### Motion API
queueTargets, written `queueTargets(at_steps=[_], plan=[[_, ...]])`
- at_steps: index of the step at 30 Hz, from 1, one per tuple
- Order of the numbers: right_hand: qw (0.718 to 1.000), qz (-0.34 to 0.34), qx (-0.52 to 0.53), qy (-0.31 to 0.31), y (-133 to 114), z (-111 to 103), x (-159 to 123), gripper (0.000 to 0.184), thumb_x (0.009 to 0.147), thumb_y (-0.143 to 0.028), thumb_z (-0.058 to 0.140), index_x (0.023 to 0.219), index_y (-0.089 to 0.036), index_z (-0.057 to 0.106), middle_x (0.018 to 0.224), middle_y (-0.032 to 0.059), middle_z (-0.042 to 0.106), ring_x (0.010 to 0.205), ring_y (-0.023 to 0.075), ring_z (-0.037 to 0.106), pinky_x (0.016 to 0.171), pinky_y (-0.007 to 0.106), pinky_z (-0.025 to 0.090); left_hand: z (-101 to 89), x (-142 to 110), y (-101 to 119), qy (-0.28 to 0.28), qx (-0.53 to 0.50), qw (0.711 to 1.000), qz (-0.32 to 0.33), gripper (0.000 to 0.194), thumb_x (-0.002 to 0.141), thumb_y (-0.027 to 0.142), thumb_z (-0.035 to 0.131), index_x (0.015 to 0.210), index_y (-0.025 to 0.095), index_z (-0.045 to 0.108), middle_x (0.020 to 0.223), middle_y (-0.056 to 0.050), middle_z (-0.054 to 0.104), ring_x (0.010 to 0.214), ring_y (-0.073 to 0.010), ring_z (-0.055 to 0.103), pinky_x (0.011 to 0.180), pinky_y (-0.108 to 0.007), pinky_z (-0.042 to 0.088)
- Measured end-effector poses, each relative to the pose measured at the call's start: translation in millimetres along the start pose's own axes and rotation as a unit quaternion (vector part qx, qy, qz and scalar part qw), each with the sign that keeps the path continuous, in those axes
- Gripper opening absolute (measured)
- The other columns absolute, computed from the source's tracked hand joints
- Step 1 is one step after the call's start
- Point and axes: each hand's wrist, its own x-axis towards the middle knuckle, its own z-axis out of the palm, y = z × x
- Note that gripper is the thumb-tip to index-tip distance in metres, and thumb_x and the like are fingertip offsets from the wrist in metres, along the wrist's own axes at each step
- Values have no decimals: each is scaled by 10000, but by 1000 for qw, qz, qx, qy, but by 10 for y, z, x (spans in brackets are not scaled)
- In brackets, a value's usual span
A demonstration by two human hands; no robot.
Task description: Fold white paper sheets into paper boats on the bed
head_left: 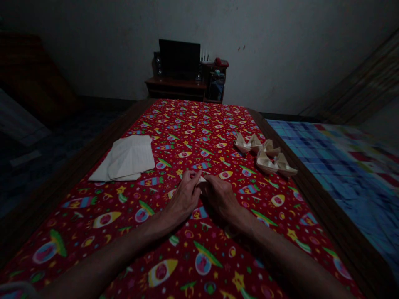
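Note:
My left hand (183,197) and my right hand (220,195) rest side by side on a red patterned cloth (193,253), fingers curled. Between their fingertips they pinch a small folded piece of pale paper (202,179), mostly hidden by the fingers. A stack of white paper sheets (126,158) lies to the left of my left hand. To the right of my right hand, several folded paper shapes (264,155) sit near the cloth's right edge.
The cloth covers a long surface with dark wooden edges (314,199). A blue checked mat (336,162) lies to the right. A low wooden stand with a dark screen (179,58) and small items is against the far wall.

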Motion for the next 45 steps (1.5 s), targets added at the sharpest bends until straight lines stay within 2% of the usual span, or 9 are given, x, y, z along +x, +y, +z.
queueTargets(at_steps=[4,10,13,18,22,29,34,39,45], plan=[[998,48,48,-8,-30,-17,-1,93,862,-171,435,861,-189,526,708,13,597,576,122,528,560,212,390,-2,45,-47,-3,-11,1000,20,426,827,99,453,1243,175,504,1048,-74,481,934,-174,545,822,-329,510],[996,70,45,-19,-8,-27,4,255,827,-182,484,1080,-176,513,796,29,634,638,146,566,589,225,398,-55,91,5,-24,-25,999,21,333,811,78,466,1099,171,604,956,-56,508,850,-162,554,746,-297,512],[997,68,0,-39,30,-29,7,165,819,-147,464,953,-166,559,777,37,637,639,147,565,588,227,380,-67,67,-35,-29,-4,999,34,410,752,13,441,1082,183,615,954,-50,504,878,-168,549,779,-306,507],[983,30,-169,-58,34,-26,-12,110,821,-144,502,759,-169,588,667,31,604,573,142,517,510,248,275,-146,27,-72,-50,72,995,43,456,717,-23,413,1097,159,590,1059,-79,488,960,-191,536,817,-320,508],[966,-21,-254,-44,-10,-30,-35,119,845,-171,537,924,-191,623,795,51,628,663,158,536,515,257,271,-213,8,-10,-82,136,986,47,373,768,-4,426,1061,162,585,1024,-69,518,926,-191,554,803,-313,517],[972,-79,-221,-22,7,8,-60,291,863,-144,526,1148,-179,572,916,61,651,769,163,549,631,254,369,-212,-40,17,-95,176,978,59,358,800,6,439,1117,137,541,1074,-92,537,962,-204,561,839,-328,516],[983,25,-179,-30,30,11,-25,185,828,-159,557,995,-184,634,864,50,640,711,152,549,553,242,325,-188,-48,-12,-97,156,981,63,394,792,-10,419,1141,138,524,1086,-90,522,999,-204,538,895,-336,492],[985,7,-165,-58,44,39,-17,126,814,-116,537,846,-178,642,798,41,615,685,145,528,557,237,312,-182,2,-27,-104,157,980,63,515,761,-36,387,1235,153,455,1102,-89,500,954,-192,553,830,-309,508],[983,11,-173,-64,57,70,-29,102,815,-112,531,807,-161,621,777,48,595,681,151,509,575,244,319,-228,68,-36,-110,213,961,137,250,878,84,386,1034,166,562,937,-57,553,816,-176,569,689,-276,499]])
